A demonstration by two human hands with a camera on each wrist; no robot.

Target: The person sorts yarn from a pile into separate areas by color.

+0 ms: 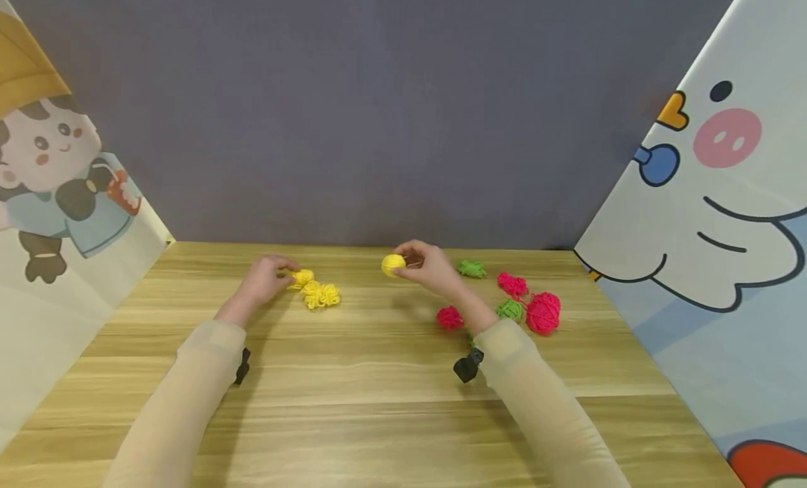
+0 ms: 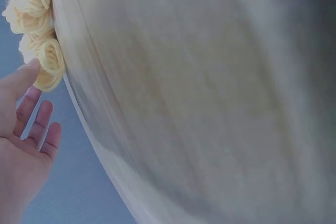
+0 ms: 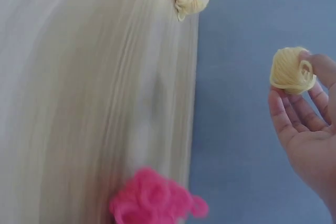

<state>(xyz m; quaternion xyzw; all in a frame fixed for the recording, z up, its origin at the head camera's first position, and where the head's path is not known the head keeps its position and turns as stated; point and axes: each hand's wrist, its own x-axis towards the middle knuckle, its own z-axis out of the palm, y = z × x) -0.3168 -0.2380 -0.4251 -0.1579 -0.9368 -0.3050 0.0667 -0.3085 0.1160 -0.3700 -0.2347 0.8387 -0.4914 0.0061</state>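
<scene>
A small ball of yellow yarn point(image 1: 394, 265) is held up off the table, pinched between the fingertips and thumb of my right hand point(image 1: 432, 269). The right wrist view shows the same yellow yarn ball point(image 3: 293, 71) with a loop at its side. At the left, my left hand point(image 1: 260, 283) pinches the edge of another yellow yarn ball point(image 1: 303, 277) between thumb and index finger, its other fingers loosely spread. Touching that ball, more bunched yellow yarn point(image 1: 321, 295) lies on the table. In the left wrist view the pinched yarn ball point(image 2: 51, 65) is partly covered by the thumb.
Right of centre on the wooden table point(image 1: 353, 418) lie pink yarn balls point(image 1: 543, 313) and green yarn balls point(image 1: 509, 310), some partly behind my right forearm. A grey panel point(image 1: 378, 117) stands along the back edge. Printed cartoon panels point(image 1: 687, 215) flank the table.
</scene>
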